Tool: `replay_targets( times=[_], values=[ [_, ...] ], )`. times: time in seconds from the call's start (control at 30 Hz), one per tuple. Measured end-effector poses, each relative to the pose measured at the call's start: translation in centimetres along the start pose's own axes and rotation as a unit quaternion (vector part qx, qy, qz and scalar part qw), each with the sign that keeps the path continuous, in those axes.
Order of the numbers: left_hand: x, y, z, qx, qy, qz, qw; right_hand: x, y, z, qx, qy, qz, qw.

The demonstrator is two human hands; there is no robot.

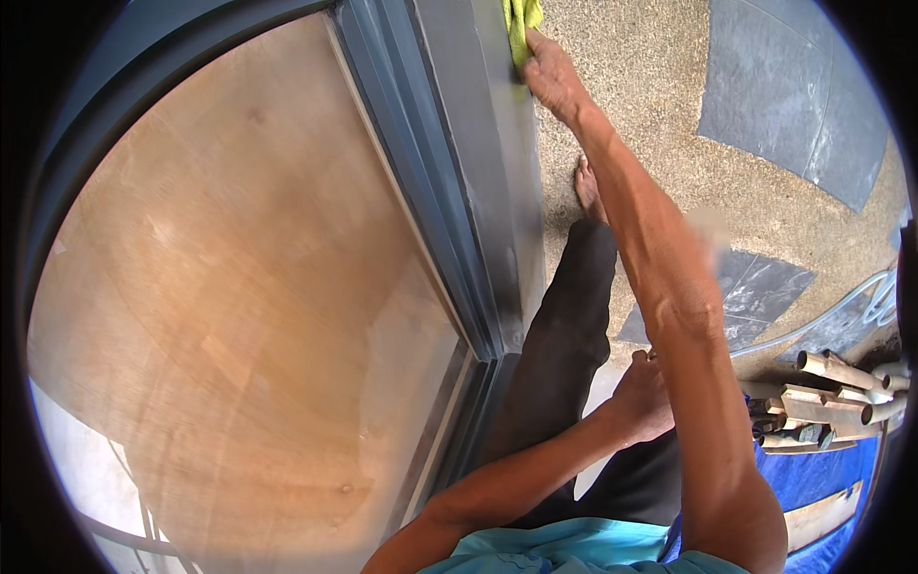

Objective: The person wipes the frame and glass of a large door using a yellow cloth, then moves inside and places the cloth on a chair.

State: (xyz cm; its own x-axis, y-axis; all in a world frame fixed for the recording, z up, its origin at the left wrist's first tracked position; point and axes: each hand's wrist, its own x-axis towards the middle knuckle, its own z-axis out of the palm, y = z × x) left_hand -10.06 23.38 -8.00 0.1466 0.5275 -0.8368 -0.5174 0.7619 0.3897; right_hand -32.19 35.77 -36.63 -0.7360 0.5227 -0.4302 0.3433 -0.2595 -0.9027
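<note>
At the top, my right hand [550, 72] grips a yellow-green cloth [519, 21] against the outer face of a dark grey metal door or window frame [492, 191]. My left hand [639, 397] is low in the middle, beside my right arm and above my leg, its fingers curled and partly hidden; I cannot make out what they hold. The frame surrounds a glass pane [239, 287], with wood-coloured material showing through it, on my left.
My bare foot [588, 187] stands on a speckled floor [631, 86] with dark slate slabs [784, 86]. At the right are a coiled hose [865, 301], several pipes and wood offcuts [822, 407], and a blue sheet [818, 464].
</note>
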Motion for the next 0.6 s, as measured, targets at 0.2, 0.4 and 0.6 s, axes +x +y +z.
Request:
replay_targets(
  times=[0.2,0.4,0.6],
  values=[
    [-1.1,-0.2,-0.1,-0.219,-0.015,-0.118,0.969,-10.9,7.6,3.8,-0.06,-0.137,0.228,0.962],
    [-0.7,-2.6,0.9,0.079,-0.046,-0.057,0.994,-10.2,8.7,2.7,0.026,-0.134,0.165,0.977],
    [-1.0,-1.4,0.7,0.12,-0.042,-0.035,0.991,-9.0,8.3,2.6,0.027,-0.052,0.074,0.996]
  ],
)
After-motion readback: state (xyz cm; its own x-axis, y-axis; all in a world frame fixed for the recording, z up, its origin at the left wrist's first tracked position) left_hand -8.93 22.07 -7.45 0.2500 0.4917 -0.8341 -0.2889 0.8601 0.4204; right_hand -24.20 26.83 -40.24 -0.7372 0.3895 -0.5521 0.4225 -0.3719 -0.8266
